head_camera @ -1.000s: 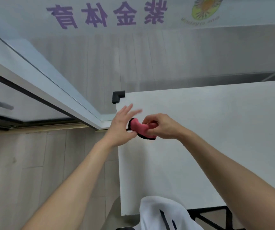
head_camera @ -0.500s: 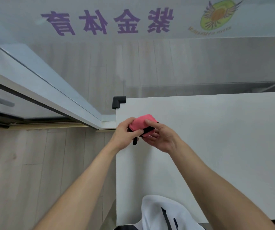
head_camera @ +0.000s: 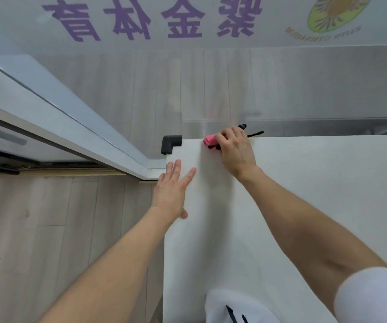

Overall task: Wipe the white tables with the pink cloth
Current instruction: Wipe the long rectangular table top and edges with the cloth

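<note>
Since the earlier frames the two hands have parted: the pink cloth (head_camera: 210, 140), previously held between them above the near-left part of the worktop (head_camera: 304, 206), now lies at the far edge under the right hand (head_camera: 235, 152) alone. The left hand (head_camera: 171, 190) has dropped to the left edge.

Right hand: fingers (head_camera: 232, 134) curled over the cloth, gripping it and pressing it to the surface. Only the cloth's left end shows, pink, jutting towards the black corner guard (head_camera: 170, 143). Thin black strands emerge on the hand's far and right side, past the worktop's edge.

Left hand: fingers straight and spread, holding nothing, palm down at the left edge. Whether it bears weight cannot be told.

Key relation: the cloth sits beneath and just left of the right hand's fingers. Its long axis appears to run along the far edge, pink end left, strands right. The right hand is on it, while the left hand is well apart, closer to the body. The corner guard lies near the cloth's left end, with a bare strip between them.

Judged step: the start of a wiping stroke from the far-left corner. Most of the worktop stretches rightward and towards the white garment (head_camera: 229, 308) at the bottom, so the stroke probably runs that way.
</note>
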`<state>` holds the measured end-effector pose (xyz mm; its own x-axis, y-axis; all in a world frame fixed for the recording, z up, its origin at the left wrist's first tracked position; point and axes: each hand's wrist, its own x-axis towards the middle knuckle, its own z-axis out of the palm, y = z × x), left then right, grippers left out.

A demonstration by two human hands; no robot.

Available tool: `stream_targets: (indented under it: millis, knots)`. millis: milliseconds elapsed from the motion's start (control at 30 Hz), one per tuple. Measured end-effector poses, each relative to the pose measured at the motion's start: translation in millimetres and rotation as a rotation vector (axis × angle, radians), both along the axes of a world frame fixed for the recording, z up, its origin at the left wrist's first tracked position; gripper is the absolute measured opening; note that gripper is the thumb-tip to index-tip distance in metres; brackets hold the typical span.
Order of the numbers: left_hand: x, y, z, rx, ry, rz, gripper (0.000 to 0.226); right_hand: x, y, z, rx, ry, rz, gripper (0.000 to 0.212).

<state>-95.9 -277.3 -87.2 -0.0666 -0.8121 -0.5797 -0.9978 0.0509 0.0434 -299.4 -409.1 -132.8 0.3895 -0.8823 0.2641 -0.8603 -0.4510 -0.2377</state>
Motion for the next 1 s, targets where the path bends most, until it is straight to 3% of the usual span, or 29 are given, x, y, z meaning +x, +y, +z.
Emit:
stream_targets:
  millis: [233,400,533,633,800,900,1000]
  knots:
    - [-2.3,-1.1,9.4,-0.021,0.017,-0.006,0.15,33.1,-4.7,-6.4,0.101,-0.024,-0.242,0.023]
    - [-5.8,-5.7,15.3,-0.04,-0.062,-0.061,0.152,90.9,2.2,-3.2,0.178,-0.144,-0.019,0.026]
    - [-3.0,-5.1,12.9,-0.019,-0.023,-0.048,0.153,15.5,-8.1,-5.0,0.202,0.037,-0.131,0.033]
    - [-3.1,-6.1,10.5,-0.016,-0.016,-0.047,0.155,5.5,-11.1,2.4,0.259,0.127,-0.252,0.053]
    - [-8.7,-8.0,14.1,-0.01,-0.08,-0.089,0.162,99.1,-3.8,11.4,0.388,0.045,0.016,0.038]
    - [-7.3,-9.3,16.0,0.023,-0.083,-0.093,0.156,56.2,-5.1,7.1,0.313,0.045,-0.027,0.038]
    - [-9.4,-8.8,18.4,0.027,-0.097,-0.097,0.155,-19.2,-13.6,-3.0,0.234,0.091,-0.267,0.04]
